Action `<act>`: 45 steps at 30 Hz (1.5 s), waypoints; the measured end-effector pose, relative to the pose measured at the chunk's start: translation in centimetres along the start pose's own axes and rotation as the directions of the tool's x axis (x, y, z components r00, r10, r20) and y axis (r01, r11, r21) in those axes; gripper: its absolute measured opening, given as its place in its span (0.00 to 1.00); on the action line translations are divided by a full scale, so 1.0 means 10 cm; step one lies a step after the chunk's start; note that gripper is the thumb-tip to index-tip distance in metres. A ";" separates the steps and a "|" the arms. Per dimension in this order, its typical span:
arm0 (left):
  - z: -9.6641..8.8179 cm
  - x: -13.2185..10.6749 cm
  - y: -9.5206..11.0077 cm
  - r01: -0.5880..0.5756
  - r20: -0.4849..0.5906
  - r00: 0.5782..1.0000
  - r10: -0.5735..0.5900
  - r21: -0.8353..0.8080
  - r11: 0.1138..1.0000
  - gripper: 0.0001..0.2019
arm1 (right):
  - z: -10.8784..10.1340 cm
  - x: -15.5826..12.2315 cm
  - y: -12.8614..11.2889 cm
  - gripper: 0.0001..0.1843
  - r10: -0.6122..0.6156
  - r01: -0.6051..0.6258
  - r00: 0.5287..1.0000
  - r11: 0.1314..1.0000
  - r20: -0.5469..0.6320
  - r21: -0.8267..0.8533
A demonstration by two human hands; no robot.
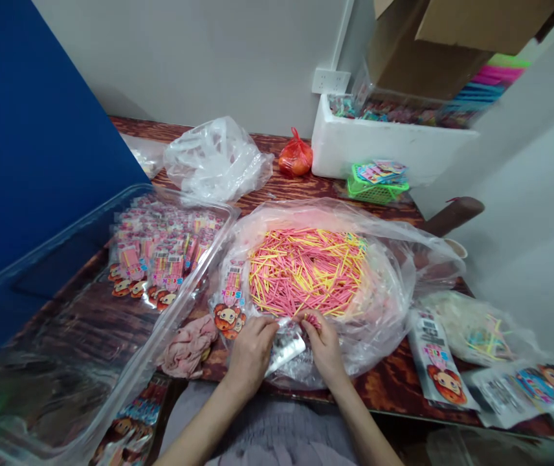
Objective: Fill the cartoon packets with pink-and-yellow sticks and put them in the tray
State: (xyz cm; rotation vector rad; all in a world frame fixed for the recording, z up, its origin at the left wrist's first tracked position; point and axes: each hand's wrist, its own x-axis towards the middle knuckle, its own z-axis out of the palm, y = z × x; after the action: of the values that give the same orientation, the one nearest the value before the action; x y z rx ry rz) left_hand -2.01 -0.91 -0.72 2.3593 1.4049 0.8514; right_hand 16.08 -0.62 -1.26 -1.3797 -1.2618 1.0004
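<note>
My left hand (254, 353) is closed, pinching the edge of a small printed plastic pouch (287, 349) whose silvery back faces up. Beside it, my right hand (324, 344) is closed around a small bundle of pink sticks (312, 320) at the pouch's upper edge. Just beyond both hands, a big clear plastic bag (388, 310) lies open, full of loose pink and yellow sticks (306, 272). A filled stick packet (231, 298) with a cartoon face lies left of the heap. Whether any sticks are inside the pouch is hidden.
At left stands a clear plastic bin (126, 382) with many filled packets (160, 246). A pink cloth (190, 346) lies beside it. Flat pouches (439, 362) rest at right. Farther back are a crumpled bag (219, 158), a red bag of fruit (296, 156), a green basket (376, 191) and a foam box (388, 145).
</note>
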 end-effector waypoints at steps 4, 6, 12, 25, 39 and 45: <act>-0.04 0.00 0.00 0.044 -0.038 0.998 -0.042 0.051 0.998 0.17 | -0.01 0.00 -0.03 0.09 -0.020 0.020 1.000 1.000 0.013 0.002; -0.05 0.00 -0.01 0.041 -0.049 0.998 -0.039 0.048 0.998 0.18 | -0.03 0.00 -0.08 0.10 -0.028 0.028 0.999 0.999 0.016 0.019; -0.12 0.05 0.00 0.081 -0.069 0.994 -0.086 -0.077 0.994 0.18 | -0.08 0.02 -0.22 0.11 -0.037 0.037 0.999 0.998 -0.002 0.051; -0.20 0.20 -0.04 0.339 -0.164 0.902 -0.398 -0.299 0.892 0.07 | -0.11 0.04 -0.23 0.11 -0.048 0.048 0.999 0.998 -0.009 0.044; -0.23 0.18 0.00 0.216 -0.126 0.960 -0.251 -0.241 0.946 0.13 | -0.16 0.04 -0.19 0.11 -0.016 0.017 1.000 0.998 -0.015 0.068; -0.32 0.21 0.03 0.346 -0.093 0.892 -0.442 -0.487 0.802 0.08 | -0.13 0.20 -0.36 0.08 0.105 -0.083 0.994 0.896 -0.027 0.436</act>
State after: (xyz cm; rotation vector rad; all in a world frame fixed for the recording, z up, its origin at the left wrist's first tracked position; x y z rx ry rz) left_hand -3.01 0.53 2.68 1.5839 1.4940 1.1672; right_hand 16.87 1.15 2.62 -1.1130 -0.8689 1.2218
